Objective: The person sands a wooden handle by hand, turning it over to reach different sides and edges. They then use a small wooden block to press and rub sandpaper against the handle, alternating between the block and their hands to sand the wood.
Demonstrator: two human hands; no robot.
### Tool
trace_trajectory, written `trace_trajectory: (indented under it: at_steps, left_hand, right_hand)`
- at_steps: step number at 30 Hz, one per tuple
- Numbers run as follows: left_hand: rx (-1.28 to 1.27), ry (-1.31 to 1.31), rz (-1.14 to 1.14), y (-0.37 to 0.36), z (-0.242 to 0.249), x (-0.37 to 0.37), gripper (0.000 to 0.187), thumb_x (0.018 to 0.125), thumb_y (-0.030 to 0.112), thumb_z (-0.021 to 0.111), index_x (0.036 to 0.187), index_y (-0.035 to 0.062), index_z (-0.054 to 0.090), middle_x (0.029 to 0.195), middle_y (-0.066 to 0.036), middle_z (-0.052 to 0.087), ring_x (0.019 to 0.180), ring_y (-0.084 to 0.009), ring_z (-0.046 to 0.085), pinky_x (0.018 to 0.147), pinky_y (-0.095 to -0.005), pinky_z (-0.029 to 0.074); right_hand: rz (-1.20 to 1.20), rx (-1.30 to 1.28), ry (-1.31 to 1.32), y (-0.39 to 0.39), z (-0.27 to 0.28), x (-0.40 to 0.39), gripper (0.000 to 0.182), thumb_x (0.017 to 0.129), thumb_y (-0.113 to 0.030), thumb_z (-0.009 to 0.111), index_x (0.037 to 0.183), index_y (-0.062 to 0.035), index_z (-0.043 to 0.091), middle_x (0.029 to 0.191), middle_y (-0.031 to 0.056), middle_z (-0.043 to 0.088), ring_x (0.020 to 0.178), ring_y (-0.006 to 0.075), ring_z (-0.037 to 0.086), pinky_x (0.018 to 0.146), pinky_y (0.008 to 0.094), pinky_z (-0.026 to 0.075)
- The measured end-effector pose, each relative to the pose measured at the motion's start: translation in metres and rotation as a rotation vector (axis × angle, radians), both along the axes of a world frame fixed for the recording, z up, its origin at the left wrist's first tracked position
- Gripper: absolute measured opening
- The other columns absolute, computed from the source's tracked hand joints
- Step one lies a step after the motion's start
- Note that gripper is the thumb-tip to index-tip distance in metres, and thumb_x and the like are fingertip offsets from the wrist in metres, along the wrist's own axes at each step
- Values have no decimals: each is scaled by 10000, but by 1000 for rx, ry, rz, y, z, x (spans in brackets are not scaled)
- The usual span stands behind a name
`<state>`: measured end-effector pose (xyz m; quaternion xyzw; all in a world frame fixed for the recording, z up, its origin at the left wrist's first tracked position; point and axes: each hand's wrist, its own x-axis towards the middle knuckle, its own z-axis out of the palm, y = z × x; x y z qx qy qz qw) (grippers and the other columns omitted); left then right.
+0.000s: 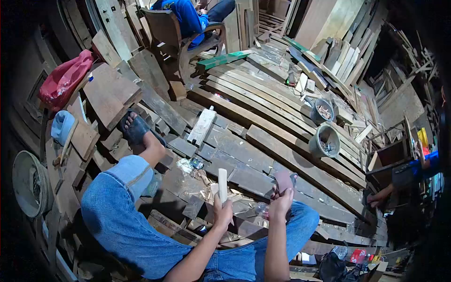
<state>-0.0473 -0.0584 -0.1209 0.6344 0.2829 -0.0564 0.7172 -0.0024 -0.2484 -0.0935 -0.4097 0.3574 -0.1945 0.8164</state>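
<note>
My left hand (222, 212) is closed around a pale, narrow wooden piece (222, 182), which stands up out of the fist. To its right, my right hand (281, 202) grips a flat brownish-pink piece (284, 181) that looks like sandpaper, though its exact kind is unclear. The two hands are apart, above my lap in blue jeans (141, 230). Wood chips and scraps (205, 178) lie on the boards just beyond my left hand.
Long planks (282, 127) cross the floor ahead. Two buckets (325, 141) (322, 112) stand on them. A white block (202, 126) lies at centre. A person in blue (183, 16) sits on a chair (164, 30); another person's arm (425, 162) shows at right.
</note>
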Motion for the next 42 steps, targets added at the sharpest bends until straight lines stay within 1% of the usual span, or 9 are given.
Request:
trace_trajectory:
  at_steps: [2,9,10,14,19,26,32,38,42]
  left_hand:
    - [-11,7,-18,0,28,4,340,1004,185,546,1318,63,507,852,-31,546,730,-130,540,614,-312,460]
    - [-9,-51,-73,-1,9,7,431,1086,332,418,1452,110,467,804,32,485,557,-47,416,447,-215,345]
    - [-58,-16,-44,-1,15,5,458,1077,348,448,1452,88,491,819,10,525,701,-87,496,615,-261,422]
    - [-272,-84,-67,-1,26,5,444,1078,316,456,1464,98,469,888,6,585,763,-41,533,559,-206,448]
    - [-262,-253,-127,-2,46,7,432,1044,165,500,1457,53,433,1124,-72,645,990,-105,627,773,-268,523]
    - [-255,-219,-98,-4,50,6,413,962,89,595,1331,52,412,1013,-76,635,747,-105,628,619,-246,506]
    - [-276,-217,-44,-5,50,7,315,1014,168,603,1258,47,444,799,-32,624,562,-72,583,461,-215,455]
    - [-334,-203,-101,-3,46,6,224,1032,251,588,1074,43,516,737,-36,609,499,-85,558,440,-234,453]
    - [-369,-164,-162,1,57,4,369,1061,381,508,936,39,570,685,-35,591,471,-93,537,443,-246,443]
  right_hand:
    - [34,-51,58,5,5,2,364,1086,-310,418,1368,-81,433,1116,100,625,806,199,681,572,273,476]
    - [171,-335,120,14,-17,3,433,1079,-259,463,1457,-52,417,1241,82,599,1008,158,614,680,294,504]
    - [206,-349,126,15,-19,5,437,1078,-249,468,1457,-37,420,1256,90,597,1036,161,608,732,295,503]
    - [267,-361,113,18,-11,4,471,1068,-201,498,1451,62,424,1329,151,580,1205,201,565,995,326,464]
    - [286,-418,70,16,-32,5,488,1061,-186,509,1436,113,418,1364,182,564,1253,223,540,1078,342,402]
    - [489,-699,-47,33,-10,4,334,1045,-135,506,1270,98,589,1202,132,671,1114,180,612,990,314,463]
    - [571,-927,49,37,-21,3,348,1010,-168,566,1221,102,625,1173,233,685,1105,234,645,984,335,475]
    - [514,-701,106,35,-16,3,431,1029,-158,527,1322,158,528,1283,260,637,1187,269,625,1025,353,468]
    - [506,-648,122,32,-33,4,472,1031,-163,522,1358,175,487,1322,282,608,1224,297,610,1054,365,457]
